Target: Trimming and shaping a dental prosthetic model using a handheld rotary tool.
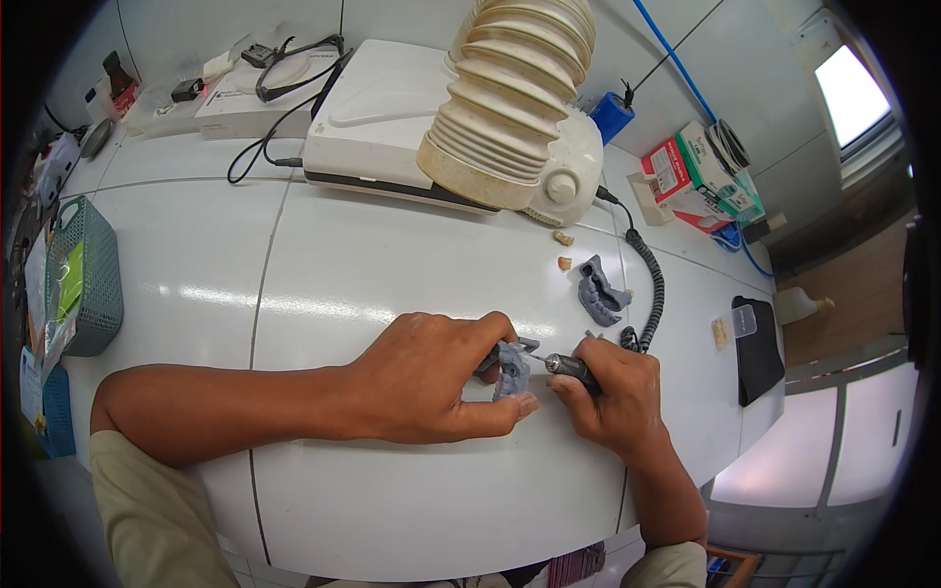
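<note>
My left hand (pixel 431 377) is closed around a small grey dental model (pixel 513 372), thumb below it and fingers above, over the white table. From the right, my right hand (pixel 613 392) grips a dark rotary handpiece (pixel 571 368). Its thin bur points left and meets or nearly meets the model's edge; I cannot tell if they touch. Another grey dental model (pixel 600 292) lies on the table beyond my right hand. Two small tan tooth-shaped pieces (pixel 564 263) rest a little farther back.
A white box-shaped machine (pixel 382 118) stands at the back, with a ribbed cream hose (pixel 510 98) hanging over it. A coiled black cord (pixel 655 284) runs beside the second model. Green baskets (pixel 93 284) stand at left; a glove box (pixel 701 181) and black pad (pixel 758 351) lie at right.
</note>
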The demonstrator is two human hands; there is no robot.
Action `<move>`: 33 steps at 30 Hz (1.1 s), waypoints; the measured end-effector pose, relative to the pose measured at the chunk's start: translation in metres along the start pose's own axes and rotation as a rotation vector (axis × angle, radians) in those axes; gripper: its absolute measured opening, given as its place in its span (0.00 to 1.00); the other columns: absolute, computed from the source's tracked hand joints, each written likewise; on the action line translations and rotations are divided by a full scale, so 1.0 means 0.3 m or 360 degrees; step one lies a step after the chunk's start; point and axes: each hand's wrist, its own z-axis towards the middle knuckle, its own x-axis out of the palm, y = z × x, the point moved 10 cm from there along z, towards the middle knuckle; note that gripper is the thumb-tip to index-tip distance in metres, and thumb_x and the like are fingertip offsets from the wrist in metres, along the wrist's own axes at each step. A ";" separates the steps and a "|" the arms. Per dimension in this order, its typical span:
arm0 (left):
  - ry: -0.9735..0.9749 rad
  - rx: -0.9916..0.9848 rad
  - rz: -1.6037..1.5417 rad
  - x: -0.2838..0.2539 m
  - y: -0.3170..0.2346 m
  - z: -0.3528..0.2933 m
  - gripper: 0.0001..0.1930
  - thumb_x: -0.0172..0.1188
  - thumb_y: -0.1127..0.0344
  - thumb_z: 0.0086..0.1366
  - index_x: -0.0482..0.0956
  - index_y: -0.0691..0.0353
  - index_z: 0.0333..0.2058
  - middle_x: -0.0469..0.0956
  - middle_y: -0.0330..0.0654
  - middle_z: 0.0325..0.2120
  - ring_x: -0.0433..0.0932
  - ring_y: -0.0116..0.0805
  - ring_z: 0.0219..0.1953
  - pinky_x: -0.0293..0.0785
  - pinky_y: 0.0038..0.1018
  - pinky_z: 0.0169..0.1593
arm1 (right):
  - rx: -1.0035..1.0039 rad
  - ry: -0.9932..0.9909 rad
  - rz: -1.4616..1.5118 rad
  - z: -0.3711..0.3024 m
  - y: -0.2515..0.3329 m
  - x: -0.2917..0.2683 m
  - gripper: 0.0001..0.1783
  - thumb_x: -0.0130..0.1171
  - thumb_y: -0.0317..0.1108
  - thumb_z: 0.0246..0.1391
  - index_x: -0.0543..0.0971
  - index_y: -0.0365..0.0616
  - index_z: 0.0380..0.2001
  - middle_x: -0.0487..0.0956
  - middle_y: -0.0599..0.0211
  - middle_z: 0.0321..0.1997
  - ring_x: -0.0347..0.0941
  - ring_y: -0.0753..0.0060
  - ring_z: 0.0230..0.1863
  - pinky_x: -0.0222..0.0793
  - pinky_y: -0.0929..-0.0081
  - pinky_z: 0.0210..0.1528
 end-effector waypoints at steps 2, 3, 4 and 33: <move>0.0002 0.0007 -0.0005 0.000 -0.001 0.000 0.34 0.70 0.41 0.64 0.78 0.72 0.49 0.79 0.49 0.20 0.81 0.45 0.21 0.75 0.37 0.27 | -0.0002 -0.0004 0.0007 -0.001 0.001 -0.001 0.24 0.76 0.50 0.59 0.76 0.45 0.27 0.76 0.65 0.20 0.71 0.61 0.16 0.64 0.65 0.20; 0.0003 0.0008 -0.0006 0.001 -0.001 0.001 0.34 0.70 0.41 0.64 0.78 0.72 0.49 0.79 0.49 0.20 0.81 0.45 0.21 0.75 0.37 0.27 | 0.0005 -0.0001 0.0006 -0.001 0.001 -0.001 0.24 0.76 0.50 0.59 0.76 0.45 0.27 0.76 0.65 0.20 0.71 0.61 0.16 0.64 0.65 0.20; 0.0003 0.0006 0.0004 0.001 -0.002 0.001 0.34 0.70 0.41 0.64 0.78 0.72 0.49 0.79 0.49 0.20 0.81 0.45 0.21 0.75 0.37 0.27 | 0.0011 0.0001 0.0007 0.000 0.001 0.000 0.24 0.76 0.50 0.59 0.76 0.45 0.27 0.76 0.65 0.20 0.71 0.61 0.16 0.65 0.65 0.20; -0.0091 0.0005 0.0122 0.006 -0.004 -0.010 0.40 0.76 0.33 0.61 0.77 0.71 0.48 0.85 0.50 0.28 0.85 0.42 0.24 0.83 0.35 0.32 | 0.0023 -0.0003 -0.0016 0.005 0.006 0.001 0.25 0.77 0.50 0.59 0.75 0.44 0.26 0.75 0.64 0.19 0.71 0.61 0.15 0.63 0.65 0.19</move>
